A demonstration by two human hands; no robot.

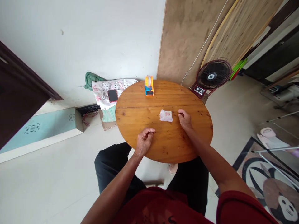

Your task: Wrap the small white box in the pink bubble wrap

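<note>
On the round wooden table [137,121] lies a small white packet with reddish print [166,115], between my two hands and touched by neither. My left hand [144,141] rests at the near left edge, its fingers curled together with nothing visible in them. To the right of the packet, my right hand [184,119] is loosely closed on the tabletop, fingers bent toward the packet, and I see nothing in it. An orange and blue tape dispenser [149,86] with a roll of tape stands at the far side of the table.
Left of the table, a dark phone with a red edge [113,95] lies on a white printed sack [100,90]. A dark red fan [211,75] stands behind the right edge. A white wall and a wooden board [178,40] rise behind the table.
</note>
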